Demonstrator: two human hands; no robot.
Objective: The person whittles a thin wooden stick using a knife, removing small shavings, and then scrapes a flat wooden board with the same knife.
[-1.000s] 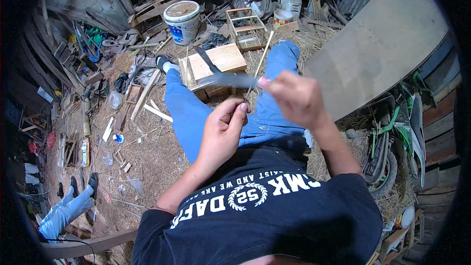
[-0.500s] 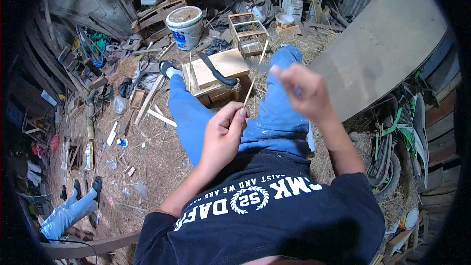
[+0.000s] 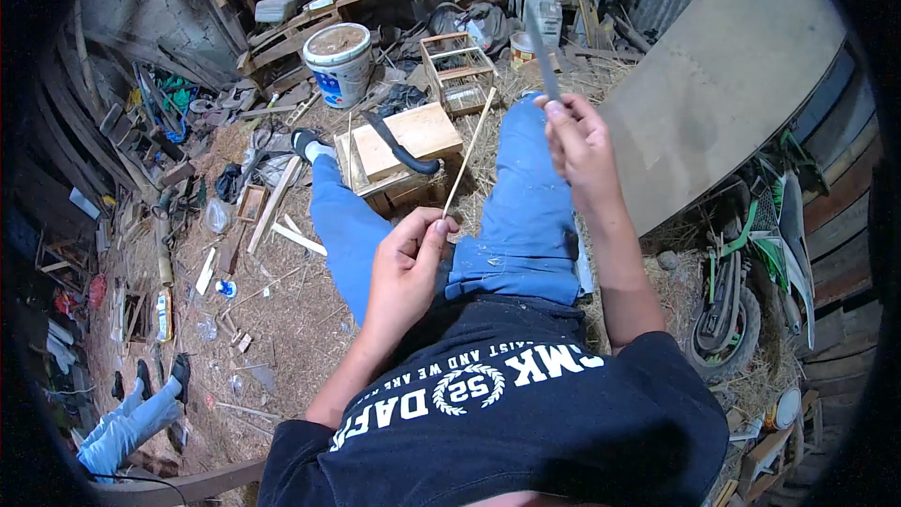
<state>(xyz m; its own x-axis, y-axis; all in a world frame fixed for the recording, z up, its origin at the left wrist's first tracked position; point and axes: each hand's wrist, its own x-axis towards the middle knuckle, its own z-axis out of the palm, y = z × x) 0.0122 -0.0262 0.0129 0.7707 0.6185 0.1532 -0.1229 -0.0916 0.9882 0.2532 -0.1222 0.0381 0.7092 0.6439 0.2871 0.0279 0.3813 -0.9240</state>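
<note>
Over your lap (image 3: 511,268), your left hand (image 3: 408,255) is pinching an already slim, perhaps unfinished stick (image 3: 472,145), your right hand (image 3: 582,147) gripping a knife (image 3: 542,58).

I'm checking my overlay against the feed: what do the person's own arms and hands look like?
The left hand and right hand are ungloved, the forearms bare. The black shirt has short sleeves and a white print across the front.
</note>
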